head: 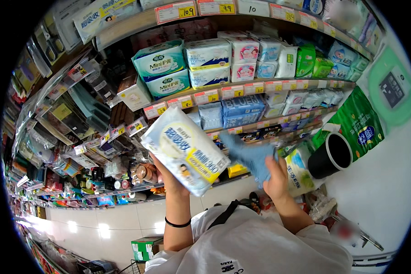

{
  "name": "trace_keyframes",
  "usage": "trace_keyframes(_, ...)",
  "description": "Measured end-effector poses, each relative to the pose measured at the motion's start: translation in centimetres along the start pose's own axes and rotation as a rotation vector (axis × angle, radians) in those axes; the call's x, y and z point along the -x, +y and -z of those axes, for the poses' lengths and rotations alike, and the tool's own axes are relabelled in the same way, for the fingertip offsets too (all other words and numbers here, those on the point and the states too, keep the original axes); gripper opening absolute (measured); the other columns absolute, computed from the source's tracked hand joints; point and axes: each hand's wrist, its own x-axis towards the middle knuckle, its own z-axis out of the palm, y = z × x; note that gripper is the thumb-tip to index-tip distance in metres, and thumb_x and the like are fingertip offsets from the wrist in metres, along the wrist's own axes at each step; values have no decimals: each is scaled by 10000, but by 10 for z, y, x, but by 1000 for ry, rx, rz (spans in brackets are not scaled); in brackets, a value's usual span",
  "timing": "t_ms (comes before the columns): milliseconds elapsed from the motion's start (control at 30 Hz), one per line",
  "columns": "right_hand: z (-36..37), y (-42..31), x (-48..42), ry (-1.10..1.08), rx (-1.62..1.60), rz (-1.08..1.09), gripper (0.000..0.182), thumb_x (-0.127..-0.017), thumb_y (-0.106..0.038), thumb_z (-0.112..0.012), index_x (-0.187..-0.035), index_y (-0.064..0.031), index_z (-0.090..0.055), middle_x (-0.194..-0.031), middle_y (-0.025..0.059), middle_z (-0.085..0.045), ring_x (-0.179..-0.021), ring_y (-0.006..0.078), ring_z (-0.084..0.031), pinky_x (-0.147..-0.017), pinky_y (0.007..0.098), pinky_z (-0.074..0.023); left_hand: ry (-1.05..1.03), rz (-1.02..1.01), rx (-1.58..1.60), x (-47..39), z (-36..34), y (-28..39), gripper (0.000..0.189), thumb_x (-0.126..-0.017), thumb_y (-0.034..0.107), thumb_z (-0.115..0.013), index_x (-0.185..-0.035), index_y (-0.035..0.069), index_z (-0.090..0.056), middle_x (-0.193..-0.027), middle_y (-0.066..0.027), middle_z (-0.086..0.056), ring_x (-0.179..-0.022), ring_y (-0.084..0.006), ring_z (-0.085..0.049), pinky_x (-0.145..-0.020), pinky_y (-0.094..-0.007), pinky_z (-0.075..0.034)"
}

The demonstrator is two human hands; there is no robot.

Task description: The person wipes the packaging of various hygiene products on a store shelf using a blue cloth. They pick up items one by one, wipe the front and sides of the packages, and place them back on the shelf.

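My left hand (173, 179) grips a white plastic-wrapped pack (185, 150) from below and behind, tilted in front of the shelves. The pack has yellow and blue print and looks like sanitary pads. A blue cloth (251, 154) hangs bunched from my right hand (276, 176), its far end blurred. Cloth and pack are apart in the picture. Just behind the pack, a shelf edge (222, 92) carries price tags. On that shelf stand stacked teal packs (166, 66), white cotton packs (209, 54) and pink-and-white packs (245, 51).
A black bin (328, 156) with a pale rim and a large green pack (358, 123) are at my right. Hanging combs (92, 102) and small goods fill the left shelves. A green box (145, 248) stands on the tiled floor (116, 222) behind me on the left.
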Motion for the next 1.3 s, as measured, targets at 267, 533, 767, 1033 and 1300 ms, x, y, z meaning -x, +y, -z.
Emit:
trace_keyframes(267,-35,9,-6,-289,614,352,524,-985,-295,-419,-1458,-70,-419,-1593,199,-147,-1478,352,-133,-1174,448,-137,240,-191,-566,-9,-26,-12,451,-1064,299,-359,-1429,36,-370,-1300,-123,-559,-1118,-182,-585,-921,-324,-497)
trace_keyframes(533,-41,16,-25,-263,555,389,513,-1006,-297,-386,-1447,-38,-419,-1590,182,-180,-1471,363,-158,-1174,481,-118,116,-45,-559,3,-42,-7,642,-904,238,-661,-1413,-7,-353,-1244,-168,-569,-1118,-224,-582,-944,-345,-478)
trace_keyframes(767,-43,-8,-70,-225,720,541,491,-971,-237,-420,-1427,-58,-455,-1583,118,-249,-1468,382,-154,-1170,504,-108,34,117,-437,10,-25,-9,578,-918,282,-601,-1378,-10,-410,-1235,-141,-596,-1093,-226,-622,-941,-347,-496)
trace_keyframes(1033,-35,-3,-33,-525,603,455,474,-921,-211,-445,-1348,-29,-542,-1462,129,-447,-1425,360,-287,-1155,491,-189,92,2,0,3,-14,-3,463,-994,279,-492,-1347,-19,-456,-1214,-169,-626,-1050,-272,-647,-906,-384,-524)
trace_keyframes(1300,-21,24,-6,81,-51,-50,612,-991,-437,-374,-1358,38,-493,-1488,152,-393,-1398,264,-332,-1160,398,-206,33,-12,137,-1,-12,3,490,-1015,367,-419,-1379,41,-456,-1320,-153,-560,-1144,-299,-588,-970,-448,-484)
